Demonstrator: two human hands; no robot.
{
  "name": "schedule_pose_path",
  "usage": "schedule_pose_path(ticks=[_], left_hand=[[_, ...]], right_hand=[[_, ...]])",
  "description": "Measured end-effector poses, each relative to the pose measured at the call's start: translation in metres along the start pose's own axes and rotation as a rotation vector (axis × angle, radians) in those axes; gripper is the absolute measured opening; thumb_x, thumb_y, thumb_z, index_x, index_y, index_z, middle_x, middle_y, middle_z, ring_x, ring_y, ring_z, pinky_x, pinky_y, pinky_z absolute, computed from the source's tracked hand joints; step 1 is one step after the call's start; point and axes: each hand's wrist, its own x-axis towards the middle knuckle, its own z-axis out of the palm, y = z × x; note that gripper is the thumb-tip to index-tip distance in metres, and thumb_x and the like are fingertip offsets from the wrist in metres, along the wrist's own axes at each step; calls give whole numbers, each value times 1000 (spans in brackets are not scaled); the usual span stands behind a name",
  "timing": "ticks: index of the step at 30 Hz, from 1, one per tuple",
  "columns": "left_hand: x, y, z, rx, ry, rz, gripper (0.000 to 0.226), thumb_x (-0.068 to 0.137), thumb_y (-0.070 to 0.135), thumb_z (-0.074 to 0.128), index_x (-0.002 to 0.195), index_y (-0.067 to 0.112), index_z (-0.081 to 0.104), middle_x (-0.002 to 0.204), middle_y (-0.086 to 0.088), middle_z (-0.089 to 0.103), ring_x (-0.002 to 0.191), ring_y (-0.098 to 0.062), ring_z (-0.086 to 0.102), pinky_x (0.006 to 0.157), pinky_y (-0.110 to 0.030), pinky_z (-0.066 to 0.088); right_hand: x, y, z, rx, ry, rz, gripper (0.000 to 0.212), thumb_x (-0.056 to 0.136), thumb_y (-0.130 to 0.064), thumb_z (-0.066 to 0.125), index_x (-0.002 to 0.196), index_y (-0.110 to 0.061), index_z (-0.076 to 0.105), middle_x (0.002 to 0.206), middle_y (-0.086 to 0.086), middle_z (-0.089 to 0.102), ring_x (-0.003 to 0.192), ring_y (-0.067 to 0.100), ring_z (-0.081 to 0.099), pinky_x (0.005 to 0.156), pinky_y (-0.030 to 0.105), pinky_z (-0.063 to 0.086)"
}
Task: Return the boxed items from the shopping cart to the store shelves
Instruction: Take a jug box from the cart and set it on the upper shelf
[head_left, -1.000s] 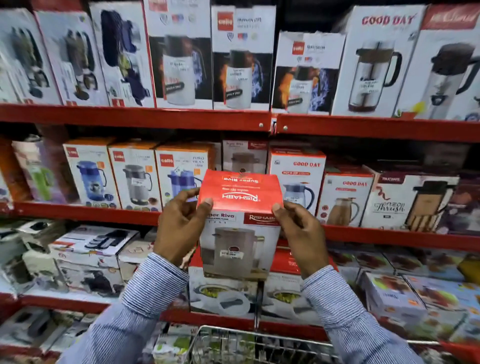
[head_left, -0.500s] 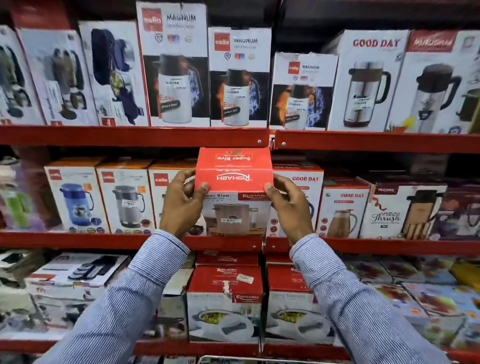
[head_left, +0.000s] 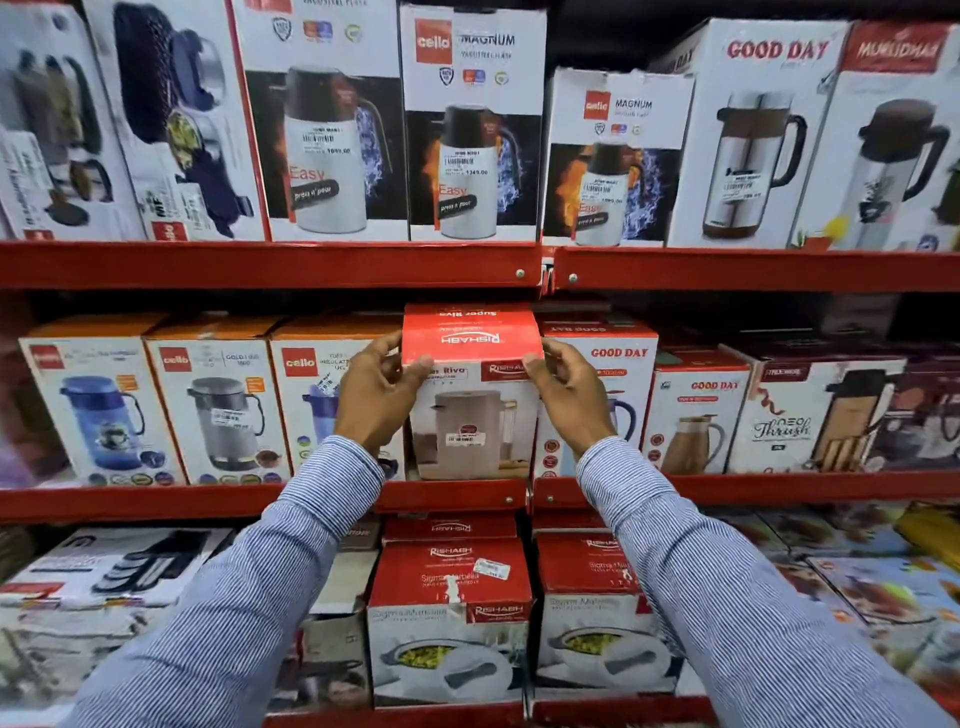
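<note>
Red-topped Rishabh box (head_left: 470, 400) now sits on middle shelf (head_left: 452, 496), up from mid-air below shelf a second ago; shopping cart gone from view. Left hand (head_left: 376, 397) and right hand (head_left: 569, 397) both grip box at upper corners, fingers closed on its sides. Left of box: Cello jug box (head_left: 322, 395), touching or nearly so. Right of box: Good Day box (head_left: 608, 374), close alongside. Slot tight. Below box: Rishabh casserole boxes (head_left: 449, 618).

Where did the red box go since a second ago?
Both hands, left hand and right hand, lifted the Rishabh jug box up and forward into the middle shelf gap between the Cello and Good Day boxes. Both hands still grip it; the other boxes stayed put.
</note>
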Motion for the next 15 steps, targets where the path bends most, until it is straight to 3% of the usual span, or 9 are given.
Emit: schedule_pose_path(ticks=[5, 8, 10, 12, 15], left_hand=[[13, 2, 10, 130, 79, 55, 44, 88, 22, 70, 131, 16, 58, 113, -10, 76, 100, -19, 74, 94, -42, 58], [18, 1, 15, 194, 164, 77, 41, 86, 30, 72, 123, 19, 58, 110, -6, 77, 96, -18, 74, 92, -44, 59], [21, -1, 18, 262, 201, 92, 37, 87, 35, 70, 120, 22, 60, 110, -4, 76, 97, -18, 72, 98, -40, 54], [23, -1, 21, 356, 232, 107, 34, 89, 39, 66, 119, 23, 64, 104, -7, 76, 96, -24, 70, 99, -28, 43], [23, 3, 24, 436, 240, 128, 36, 92, 38, 62, 123, 20, 64, 110, -9, 75, 100, -27, 69, 93, -25, 37]], right_hand=[[19, 1, 6, -73, 2, 16, 42, 93, -33, 58, 130, -14, 59, 120, 2, 70, 109, 15, 65, 94, 26, 49], [24, 1, 9, -98, 78, 0, 42, 89, -34, 64, 125, -13, 65, 113, -6, 69, 101, 8, 63, 87, 17, 48], [28, 3, 10, -93, 164, 4, 41, 83, -36, 71, 116, -11, 70, 109, -2, 74, 96, 9, 68, 90, 27, 55], [32, 5, 11, -88, 225, 18, 38, 77, -40, 77, 103, -13, 76, 93, 1, 79, 84, 13, 73, 83, 39, 60], [34, 4, 11, -124, 256, -6, 31, 75, -38, 79, 94, -13, 79, 83, 2, 79, 71, 14, 73, 78, 39, 61]])
